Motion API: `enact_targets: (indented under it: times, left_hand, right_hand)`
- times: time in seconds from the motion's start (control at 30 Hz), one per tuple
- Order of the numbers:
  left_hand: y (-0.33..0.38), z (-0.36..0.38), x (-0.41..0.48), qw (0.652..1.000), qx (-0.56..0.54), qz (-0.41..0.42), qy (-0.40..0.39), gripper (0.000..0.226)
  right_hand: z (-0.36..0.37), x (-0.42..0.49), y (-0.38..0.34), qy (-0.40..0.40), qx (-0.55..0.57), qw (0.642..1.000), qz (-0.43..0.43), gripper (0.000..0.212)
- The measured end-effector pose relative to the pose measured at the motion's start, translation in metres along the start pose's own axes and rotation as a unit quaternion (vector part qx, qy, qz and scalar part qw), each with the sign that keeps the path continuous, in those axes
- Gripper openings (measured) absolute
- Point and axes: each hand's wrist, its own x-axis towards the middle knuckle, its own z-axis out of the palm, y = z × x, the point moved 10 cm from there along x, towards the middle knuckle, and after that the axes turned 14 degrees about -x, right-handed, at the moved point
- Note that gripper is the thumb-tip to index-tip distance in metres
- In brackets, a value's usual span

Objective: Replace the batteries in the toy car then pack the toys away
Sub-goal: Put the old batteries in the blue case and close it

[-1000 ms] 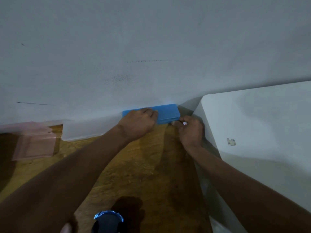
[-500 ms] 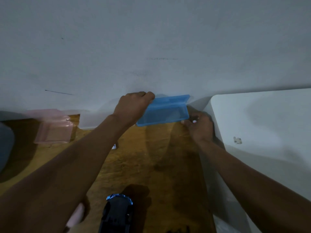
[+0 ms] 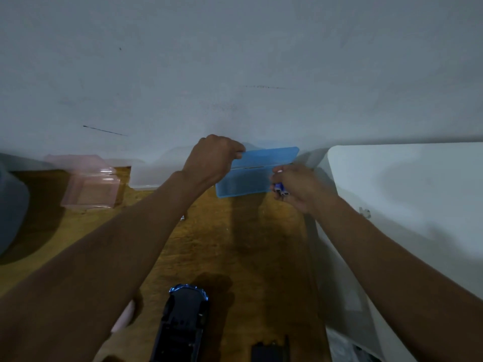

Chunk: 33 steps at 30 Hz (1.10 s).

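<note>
Gripping batteries (image 3: 281, 188), right hand (image 3: 303, 188), left hand (image 3: 212, 160) pinching blue case (image 3: 245, 182)

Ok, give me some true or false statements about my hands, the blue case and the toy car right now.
The blue case is open. True.
The left hand rests on the toy car. False: it pinches the case's lid.
The right hand holds small blue batteries. True.
The pink box lies right of the blue case. False: it lies to its left.
</note>
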Motion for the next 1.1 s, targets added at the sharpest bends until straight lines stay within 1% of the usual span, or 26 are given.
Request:
enact_targets:
  times: [0.07, 0.1, 0.17, 0.33, 0.43, 0.53, 0.6, 0.63, 0.73, 0.83, 0.9, 0.97, 1.0, 1.03, 1.1]
  left_hand:
    - [0.002, -0.002, 0.001, 1.0, -0.012, 0.006, 0.007, 0.017]
    - [0.002, -0.002, 0.001, 1.0, -0.016, 0.009, 0.01, 0.017]
    - [0.001, -0.001, 0.003, 1.0, -0.019, 0.005, 0.007, 0.017]
    - [0.001, 0.004, 0.004, 0.999, -0.031, -0.009, -0.008, 0.018]
    - [0.001, 0.006, 0.003, 0.999, -0.043, -0.009, -0.011, 0.02]
    - [-0.002, 0.011, -0.001, 0.998, -0.059, -0.017, -0.022, 0.02]
    - [-0.005, 0.01, -0.004, 0.997, -0.078, -0.024, -0.012, 0.019]
    - [-0.007, 0.008, -0.005, 0.995, -0.092, -0.03, -0.002, 0.019]
    - [-0.014, 0.006, -0.007, 0.988, -0.141, -0.065, 0.004, 0.019]
    - [-0.019, 0.012, -0.009, 0.982, -0.165, -0.09, -0.013, 0.019]
    - [-0.019, 0.015, -0.01, 0.982, -0.162, -0.09, -0.021, 0.02]
    - [-0.017, 0.017, -0.012, 0.985, -0.15, -0.083, -0.025, 0.02]
    - [-0.016, 0.018, -0.014, 0.986, -0.142, -0.08, -0.029, 0.02]
    - [-0.015, 0.02, -0.016, 0.988, -0.133, -0.077, -0.032, 0.02]
    - [-0.012, 0.023, -0.022, 0.99, -0.118, -0.063, -0.032, 0.02]
  right_hand:
    - [0.007, 0.007, 0.001, -0.015, 0.079, 0.996, 0.029, 0.011]
    - [0.008, 0.011, 0.004, -0.012, 0.121, 0.991, 0.049, 0.014]
    - [0.009, 0.018, 0.01, 0.006, 0.153, 0.985, 0.081, 0.02]
    - [0.011, 0.026, 0.012, 0.015, 0.12, 0.988, 0.099, 0.023]
    - [0.009, 0.028, 0.006, 0.023, 0.11, 0.989, 0.092, 0.023]
    - [0.009, 0.03, 0.002, 0.017, 0.08, 0.993, 0.085, 0.014]
    - [0.005, 0.033, 0.003, 0.025, 0.072, 0.994, 0.077, 0.018]
    - [0.002, 0.032, 0.003, 0.03, 0.076, 0.994, 0.078, 0.021]
    - [-0.001, 0.028, 0.006, 0.035, 0.092, 0.991, 0.09, 0.012]
    - [-0.005, 0.025, 0.012, 0.039, 0.132, 0.986, 0.094, 0.018]
    - [-0.009, 0.02, 0.017, 0.041, 0.153, 0.982, 0.099, 0.018]
    - [-0.017, 0.016, 0.023, 0.061, 0.162, 0.98, 0.098, 0.014]
    - [-0.023, 0.015, 0.027, 0.085, 0.168, 0.977, 0.096, 0.013]
    - [-0.031, 0.014, 0.032, 0.116, 0.17, 0.974, 0.094, 0.011]
    - [-0.049, 0.01, 0.04, 0.191, 0.133, 0.969, 0.077, 0.007]
